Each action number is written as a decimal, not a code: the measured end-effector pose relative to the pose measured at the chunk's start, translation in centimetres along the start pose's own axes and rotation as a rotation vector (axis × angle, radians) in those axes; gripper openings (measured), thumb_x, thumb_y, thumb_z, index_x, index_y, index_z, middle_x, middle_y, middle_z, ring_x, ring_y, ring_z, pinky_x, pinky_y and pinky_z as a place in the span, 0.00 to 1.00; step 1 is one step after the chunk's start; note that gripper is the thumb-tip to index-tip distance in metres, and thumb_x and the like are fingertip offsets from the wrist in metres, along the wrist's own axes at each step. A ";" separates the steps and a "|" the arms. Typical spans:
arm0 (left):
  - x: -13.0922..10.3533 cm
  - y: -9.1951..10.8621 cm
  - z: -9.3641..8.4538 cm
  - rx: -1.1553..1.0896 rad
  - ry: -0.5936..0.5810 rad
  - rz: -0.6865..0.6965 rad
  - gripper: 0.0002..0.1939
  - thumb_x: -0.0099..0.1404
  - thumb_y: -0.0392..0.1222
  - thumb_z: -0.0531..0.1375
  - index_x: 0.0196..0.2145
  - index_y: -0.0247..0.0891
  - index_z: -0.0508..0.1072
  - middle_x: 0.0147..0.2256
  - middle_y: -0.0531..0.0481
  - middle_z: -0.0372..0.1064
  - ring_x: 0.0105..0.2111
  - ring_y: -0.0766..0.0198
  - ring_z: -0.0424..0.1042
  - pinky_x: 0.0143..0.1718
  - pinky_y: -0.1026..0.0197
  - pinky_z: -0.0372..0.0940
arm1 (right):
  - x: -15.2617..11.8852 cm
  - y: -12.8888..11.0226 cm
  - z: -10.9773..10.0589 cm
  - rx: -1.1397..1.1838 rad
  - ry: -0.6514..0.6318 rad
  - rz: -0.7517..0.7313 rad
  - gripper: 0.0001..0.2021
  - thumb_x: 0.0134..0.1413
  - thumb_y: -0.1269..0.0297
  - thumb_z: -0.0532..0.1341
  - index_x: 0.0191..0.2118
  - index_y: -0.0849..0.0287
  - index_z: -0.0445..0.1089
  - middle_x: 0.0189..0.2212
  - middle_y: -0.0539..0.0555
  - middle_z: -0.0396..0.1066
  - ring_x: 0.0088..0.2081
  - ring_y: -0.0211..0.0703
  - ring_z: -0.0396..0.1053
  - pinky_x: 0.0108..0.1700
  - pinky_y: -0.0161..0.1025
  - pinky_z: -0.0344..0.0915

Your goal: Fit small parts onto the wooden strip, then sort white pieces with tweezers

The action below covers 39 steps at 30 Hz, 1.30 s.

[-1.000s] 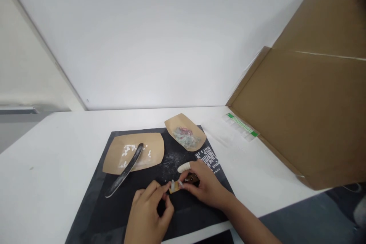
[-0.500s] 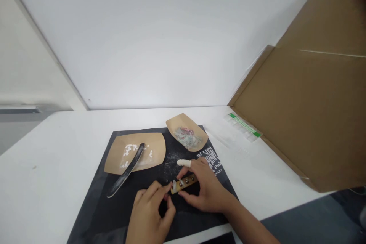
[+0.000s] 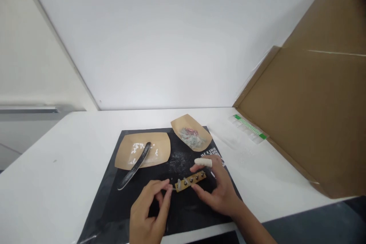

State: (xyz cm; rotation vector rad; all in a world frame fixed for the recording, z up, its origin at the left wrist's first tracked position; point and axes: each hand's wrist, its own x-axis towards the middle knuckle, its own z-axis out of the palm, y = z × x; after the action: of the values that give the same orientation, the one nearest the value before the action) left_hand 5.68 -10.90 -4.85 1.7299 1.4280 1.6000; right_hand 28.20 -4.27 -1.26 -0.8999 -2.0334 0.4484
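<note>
A narrow yellowish strip (image 3: 180,187) lies on the black mat, with a row of several dark round metal studs and two translucent nail tips standing at its left part. My left hand (image 3: 151,207) is closed in a pinch at the strip's left end. A small pale translucent piece, which looks like a nail tip, pokes out between its thumb and forefinger. My right hand (image 3: 219,185) is at the strip's right side with thumb and fingers apart. Its thumb is at the near edge, while a finger hovers past the far edge. A white finger cot (image 3: 203,162) covers one fingertip.
On the black mat (image 3: 114,207) a tan paper tray (image 3: 160,145) holds small white bits, with a dark curved nail file (image 3: 137,166) across it. Another tray (image 3: 180,122) holds crumpled clear and reddish scraps. A green-labelled clear pack (image 3: 250,126) lies beside a cardboard panel (image 3: 303,122).
My right fingers have spread off the strip, showing more of its studs. My left hand has drawn slightly away from its end. The whole view has shifted a little.
</note>
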 end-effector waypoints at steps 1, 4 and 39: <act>0.0 0.5 -0.1 -0.036 0.037 -0.016 0.09 0.69 0.35 0.64 0.47 0.41 0.78 0.34 0.51 0.75 0.32 0.66 0.76 0.38 0.65 0.72 | -0.2 -0.8 0.3 0.042 0.025 0.020 0.21 0.57 0.67 0.68 0.55 0.50 0.67 0.43 0.54 0.75 0.47 0.52 0.71 0.55 0.52 0.63; -0.2 2.1 -0.3 -0.208 0.062 -0.133 0.06 0.67 0.37 0.66 0.42 0.42 0.81 0.29 0.52 0.74 0.29 0.65 0.76 0.36 0.64 0.74 | -0.7 -3.3 1.6 0.232 -0.019 0.106 0.15 0.60 0.66 0.69 0.51 0.50 0.71 0.41 0.53 0.75 0.44 0.48 0.72 0.48 0.45 0.68; 5.9 -1.0 -6.1 1.196 -0.208 -0.053 0.19 0.74 0.51 0.55 0.48 0.36 0.79 0.41 0.39 0.72 0.42 0.47 0.68 0.44 0.49 0.67 | 8.8 3.4 2.2 0.103 -0.085 0.029 0.06 0.71 0.64 0.57 0.39 0.56 0.67 0.33 0.54 0.75 0.37 0.45 0.75 0.38 0.41 0.74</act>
State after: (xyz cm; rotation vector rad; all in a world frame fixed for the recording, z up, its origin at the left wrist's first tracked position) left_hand -1.14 -7.62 -1.02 2.2445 2.5110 0.3999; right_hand 24.50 4.47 0.36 -0.8619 -2.0562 0.6114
